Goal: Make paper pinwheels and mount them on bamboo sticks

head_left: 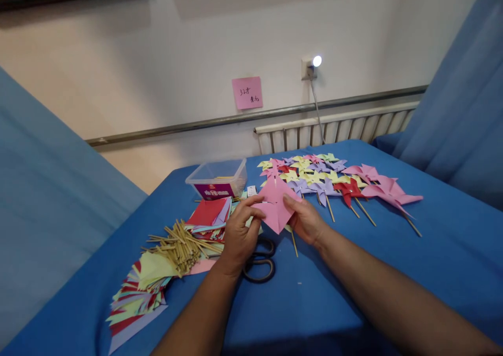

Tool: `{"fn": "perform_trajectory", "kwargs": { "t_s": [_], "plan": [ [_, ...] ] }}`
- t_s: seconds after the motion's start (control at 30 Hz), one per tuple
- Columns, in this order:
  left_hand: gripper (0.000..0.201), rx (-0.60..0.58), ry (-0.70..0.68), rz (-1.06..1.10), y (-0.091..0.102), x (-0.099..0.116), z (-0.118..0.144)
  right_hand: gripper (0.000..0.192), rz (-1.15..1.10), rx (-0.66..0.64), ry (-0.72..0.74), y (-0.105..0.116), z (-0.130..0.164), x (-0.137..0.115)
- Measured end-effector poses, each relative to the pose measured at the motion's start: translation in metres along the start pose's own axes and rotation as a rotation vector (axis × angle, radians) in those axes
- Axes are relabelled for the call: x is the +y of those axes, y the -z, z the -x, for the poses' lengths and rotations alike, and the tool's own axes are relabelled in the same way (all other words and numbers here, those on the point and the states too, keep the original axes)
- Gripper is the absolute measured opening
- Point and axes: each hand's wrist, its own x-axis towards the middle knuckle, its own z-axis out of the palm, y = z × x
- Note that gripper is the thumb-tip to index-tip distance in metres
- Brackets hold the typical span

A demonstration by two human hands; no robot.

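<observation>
Up on the wall there's a pink sticky note [247,92] with handwriting, the top line looks like "32", the rest too scrawled to read. The clear plastic tub [217,178] on the blue tablecloth [432,251] carries a purple label, its print too blurred to make out.

Down at the table's middle, both hands have the pink paper [274,203], a flat sheet folded into sharp points, raised just above the cloth. The left hand [239,233] pinches its left edge, thumb and forefinger pressed together on the paper. The right hand [304,219] grips the right edge, fingers closed on it.

Black-handled scissors [260,261] lie just under the left wrist. Left of them sits a loose heap of thin wooden sticks [181,246] and fanned coloured paper squares [135,298]. Behind, finished pinwheels [334,180] in yellow, purple, red and pink lie overlapping on their sticks.
</observation>
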Motion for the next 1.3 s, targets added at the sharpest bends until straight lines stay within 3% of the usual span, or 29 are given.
{"fn": "perform_trajectory", "kwargs": {
  "t_s": [0.1,0.23,0.27,0.33,0.43,0.5,0.6,0.7,0.83,1.13,1.3],
  "plan": [
    [0.008,0.106,0.083,0.07,-0.006,-0.004,-0.005,0.038,0.023,0.048,0.035,0.002,-0.003,0.002],
    [0.045,0.343,0.342,0.518,-0.023,-0.007,-0.019,0.039,0.044,0.111,0.104,0.004,-0.007,0.001],
    [0.044,0.333,0.442,0.641,-0.028,-0.007,-0.022,0.039,0.046,0.132,0.123,0.005,-0.008,-0.001],
    [0.043,0.192,0.601,0.908,-0.038,-0.003,-0.026,0.038,0.048,0.173,0.158,0.008,-0.011,-0.003],
    [0.058,0.037,0.681,1.137,-0.052,0.003,-0.024,0.036,0.059,0.217,0.181,0.011,-0.014,-0.003],
    [0.054,0.039,0.643,1.161,-0.058,0.003,-0.019,0.037,0.087,0.228,0.166,0.013,-0.016,0.002],
    [0.041,0.126,0.612,1.034,-0.061,-0.007,-0.013,0.039,0.166,0.222,0.124,0.013,-0.015,0.012],
    [0.033,0.174,0.641,0.853,-0.055,-0.023,-0.011,0.035,0.273,0.216,0.105,0.013,-0.014,0.018],
    [0.031,0.186,0.662,0.775,-0.047,-0.036,-0.012,0.037,0.424,0.245,0.149,0.015,-0.014,0.017],
    [0.039,0.179,0.69,0.918,-0.043,-0.022,-0.015,0.04,0.5,0.263,0.148,0.016,-0.012,0.014],
    [0.046,0.233,0.724,0.97,-0.04,-0.019,-0.016,0.042,0.532,0.235,0.119,0.01,-0.008,0.012]
  ]
}}
